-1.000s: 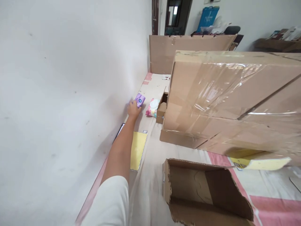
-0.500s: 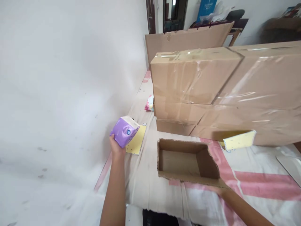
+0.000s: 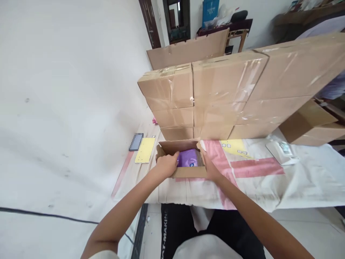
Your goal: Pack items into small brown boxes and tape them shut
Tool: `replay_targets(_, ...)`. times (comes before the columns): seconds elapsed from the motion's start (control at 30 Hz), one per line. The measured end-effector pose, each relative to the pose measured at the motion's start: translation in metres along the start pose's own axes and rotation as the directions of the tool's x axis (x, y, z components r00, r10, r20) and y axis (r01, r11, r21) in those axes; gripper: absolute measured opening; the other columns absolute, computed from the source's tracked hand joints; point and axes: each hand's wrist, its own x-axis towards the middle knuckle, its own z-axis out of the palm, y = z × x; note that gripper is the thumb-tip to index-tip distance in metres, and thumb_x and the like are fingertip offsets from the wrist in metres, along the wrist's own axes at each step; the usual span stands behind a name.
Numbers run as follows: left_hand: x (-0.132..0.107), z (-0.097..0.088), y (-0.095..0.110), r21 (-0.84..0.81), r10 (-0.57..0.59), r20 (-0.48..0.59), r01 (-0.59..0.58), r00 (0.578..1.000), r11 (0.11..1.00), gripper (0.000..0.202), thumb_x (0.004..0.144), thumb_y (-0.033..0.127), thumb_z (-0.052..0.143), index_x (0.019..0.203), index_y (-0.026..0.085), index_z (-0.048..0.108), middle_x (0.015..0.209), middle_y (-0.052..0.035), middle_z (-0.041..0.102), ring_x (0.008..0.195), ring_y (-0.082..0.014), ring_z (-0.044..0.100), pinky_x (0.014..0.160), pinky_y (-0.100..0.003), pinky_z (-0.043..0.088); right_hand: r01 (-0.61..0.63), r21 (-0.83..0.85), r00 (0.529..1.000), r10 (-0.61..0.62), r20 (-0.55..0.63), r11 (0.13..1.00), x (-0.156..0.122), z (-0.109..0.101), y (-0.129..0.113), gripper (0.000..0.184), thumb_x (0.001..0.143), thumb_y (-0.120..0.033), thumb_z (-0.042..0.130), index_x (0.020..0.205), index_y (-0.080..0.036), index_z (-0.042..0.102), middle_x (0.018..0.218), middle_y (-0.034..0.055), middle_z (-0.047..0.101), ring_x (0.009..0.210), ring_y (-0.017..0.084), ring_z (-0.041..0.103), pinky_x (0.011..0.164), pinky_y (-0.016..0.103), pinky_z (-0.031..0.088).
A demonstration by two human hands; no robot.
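A small open cardboard box (image 3: pixel 188 172) sits on the cloth-covered table in front of me. In it lies a purple tissue pack (image 3: pixel 188 158) with a small blue mark on its side. My left hand (image 3: pixel 167 164) reaches over the box's left side, its fingers closed at the left end of the pack; some fingertips are hidden inside. On the opposite side, my right hand (image 3: pixel 212 168) grips the right wall of the box, fingers mostly out of sight behind the cardboard.
Tall taped cardboard boxes (image 3: pixel 221 86) form a wall behind the small box. Left, a phone (image 3: pixel 136 141) and a yellow card (image 3: pixel 145 150) lie by the white wall. Right are another yellow card (image 3: pixel 234 146), a white device (image 3: pixel 281 152) and an open carton (image 3: pixel 312 122).
The tissue pack has gone from beside the wall into the small box with my left hand. My right hand has shifted from the box's front corner to its right wall. The view has shifted.
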Motion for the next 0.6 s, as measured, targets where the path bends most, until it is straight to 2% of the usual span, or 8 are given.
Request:
replay_targets(0.07, -0.007, 0.008, -0.001, 0.010, 0.037, -0.035, -0.036, 0.999, 0.999, 0.036, 0.087, 0.028, 0.064, 0.121, 0.024, 0.074, 0.089, -0.0156, 0.078, 0.093, -0.0391, 0.074, 0.094, -0.057, 0.052, 0.033, 0.027, 0.999, -0.034, 0.029, 0.999, -0.005, -0.001, 0.002, 0.121, 0.074, -0.060, 0.081, 0.169, -0.026, 0.014, 0.164, 0.0188, 0.036, 0.152, 0.038, 0.039, 0.124, 0.057, 0.038)
replay_targets(0.13, -0.022, 0.007, -0.011, -0.003, 0.058, -0.187, -0.059, 0.981, 0.998, 0.035, 0.095, 0.035, 0.055, 0.125, 0.026, 0.071, 0.117, -0.0160, 0.076, 0.115, -0.0372, 0.069, 0.106, -0.056, 0.048, 0.017, 0.020, 0.999, -0.018, 0.038, 1.000, -0.016, -0.006, 0.001, 0.123, 0.073, -0.054, 0.084, 0.169, -0.024, 0.012, 0.164, 0.0204, 0.035, 0.153, 0.038, 0.037, 0.124, 0.058, 0.038)
replay_targets(0.23, -0.051, 0.013, -0.038, -0.199, -0.006, -0.516, -0.113, 0.857, 0.974, 0.054, 0.099, 0.052, 0.054, 0.145, 0.025, 0.056, 0.155, -0.0144, 0.054, 0.148, -0.0328, 0.046, 0.124, -0.053, 0.033, -0.058, -0.067, 0.998, 0.059, 0.008, 0.996, -0.041, -0.020, -0.005, 0.116, 0.078, -0.050, 0.082, 0.168, -0.027, 0.014, 0.164, 0.0187, 0.034, 0.153, 0.039, 0.035, 0.123, 0.060, 0.038)
replay_targets(0.27, -0.059, 0.020, -0.046, -0.304, -0.014, -0.507, -0.164, 0.862, 0.938, 0.068, 0.098, 0.059, 0.055, 0.155, 0.025, 0.045, 0.162, -0.0141, 0.046, 0.153, -0.0316, 0.039, 0.127, -0.052, 0.031, -0.062, -0.104, 0.998, 0.061, -0.016, 0.993, -0.049, -0.027, -0.009, 0.116, 0.079, -0.052, 0.081, 0.169, -0.027, 0.013, 0.165, 0.0189, 0.032, 0.154, 0.040, 0.032, 0.123, 0.062, 0.036)
replay_targets(0.33, -0.069, 0.039, -0.055, -0.503, 0.097, -0.315, -0.253, 0.944, 0.827, 0.094, 0.089, 0.074, 0.060, 0.164, 0.025, 0.029, 0.169, -0.0152, 0.035, 0.157, -0.0323, 0.032, 0.129, -0.050, 0.028, -0.008, -0.165, 0.998, -0.004, -0.070, 0.986, -0.062, -0.042, -0.018, 0.109, 0.084, -0.055, 0.077, 0.169, -0.027, 0.015, 0.168, 0.0180, 0.025, 0.156, 0.043, 0.026, 0.124, 0.066, 0.030)
replay_targets(0.43, -0.070, 0.072, -0.051, -0.645, 0.260, -0.163, -0.302, 0.952, 0.702, 0.109, 0.080, 0.078, 0.070, 0.165, 0.025, 0.026, 0.167, -0.0174, 0.037, 0.158, -0.0337, 0.030, 0.131, -0.051, 0.023, 0.165, -0.206, 0.978, -0.187, -0.093, 0.964, -0.068, -0.062, -0.033, 0.078, 0.092, -0.055, 0.067, 0.161, -0.033, 0.039, 0.168, 0.0110, 0.031, 0.155, 0.043, 0.022, 0.124, 0.069, 0.025)
replay_targets(0.5, -0.063, 0.086, -0.041, -0.675, 0.200, -0.239, -0.311, 0.950, 0.669, 0.095, 0.090, 0.070, 0.064, 0.164, 0.024, 0.026, 0.157, -0.0184, 0.052, 0.156, -0.0311, 0.035, 0.130, -0.052, 0.023, 0.238, -0.215, 0.965, -0.256, -0.058, 0.947, -0.064, -0.070, -0.042, 0.054, 0.095, -0.054, 0.063, 0.146, -0.036, 0.058, 0.156, 0.0078, 0.050, 0.153, 0.042, 0.025, 0.123, 0.070, 0.025)
replay_targets(0.6, -0.048, 0.096, -0.028, -0.727, -0.064, -0.333, -0.213, 0.941, 0.653, 0.077, 0.097, 0.058, 0.059, 0.161, 0.024, 0.031, 0.139, -0.0168, 0.065, 0.144, -0.0286, 0.051, 0.120, -0.050, 0.039, 0.155, -0.200, 0.981, -0.174, -0.082, 0.967, -0.053, -0.071, -0.050, 0.040, 0.099, -0.044, 0.057, 0.136, -0.033, 0.064, 0.141, 0.0092, 0.060, 0.150, 0.039, 0.032, 0.122, 0.068, 0.030)
